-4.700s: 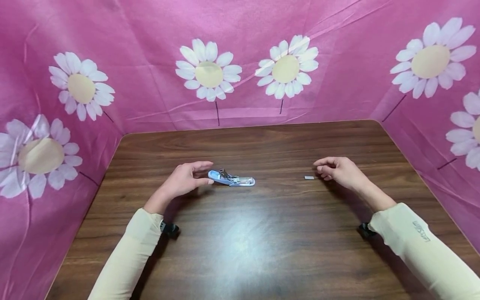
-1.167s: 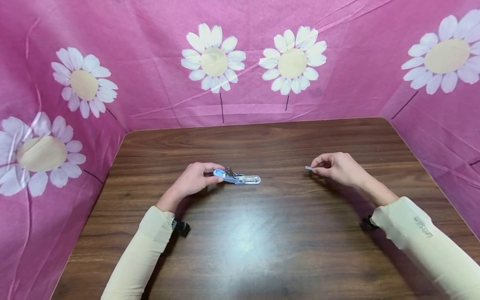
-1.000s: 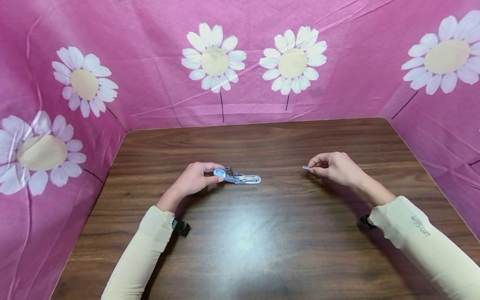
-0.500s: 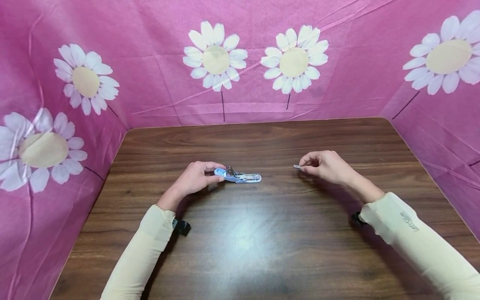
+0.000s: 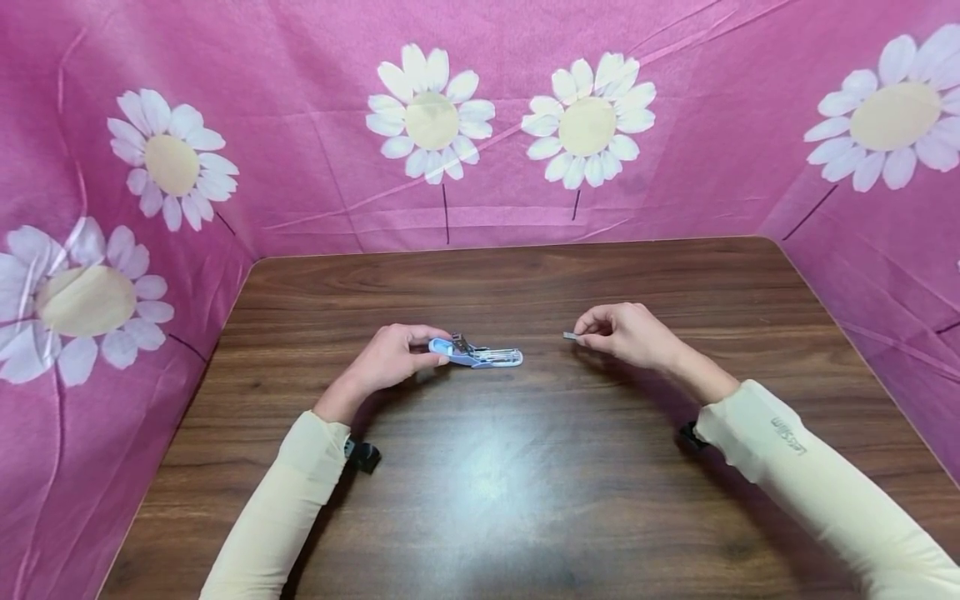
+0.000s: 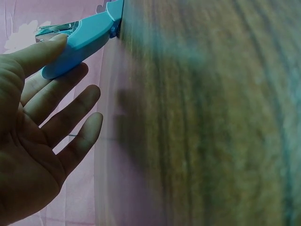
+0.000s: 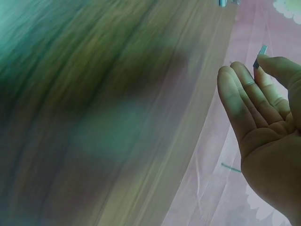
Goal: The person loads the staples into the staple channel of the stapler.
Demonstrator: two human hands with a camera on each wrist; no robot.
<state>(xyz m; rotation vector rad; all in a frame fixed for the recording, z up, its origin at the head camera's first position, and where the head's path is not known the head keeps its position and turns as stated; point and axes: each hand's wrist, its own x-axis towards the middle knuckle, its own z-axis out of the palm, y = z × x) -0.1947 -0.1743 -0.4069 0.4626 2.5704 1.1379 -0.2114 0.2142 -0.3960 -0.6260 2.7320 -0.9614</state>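
A light blue stapler (image 5: 483, 359), folded open so its metal staple channel shows, lies near the middle of the table. My left hand (image 5: 386, 358) pinches its left end between thumb and fingers; in the left wrist view the thumb presses the blue stapler body (image 6: 89, 40) while the lower fingers stay spread. To the right, my right hand (image 5: 630, 333) holds a small grey strip of staples (image 5: 570, 335) between thumb and index fingertip, a short way from the stapler's right end. In the right wrist view the staple strip (image 7: 260, 55) sticks out past the thumb tip.
The brown wood-grain table (image 5: 480, 517) reaches back to a pink cloth (image 5: 300, 167) printed with white daisies, which hangs along the back and both sides. Dark wrist cameras sit under both wrists, near the cream sleeves (image 5: 262, 500).
The right hand has picked the staple strip up off the table and carried it left towards the stapler. The left hand has taken hold of the stapler's end and stays nearly still.
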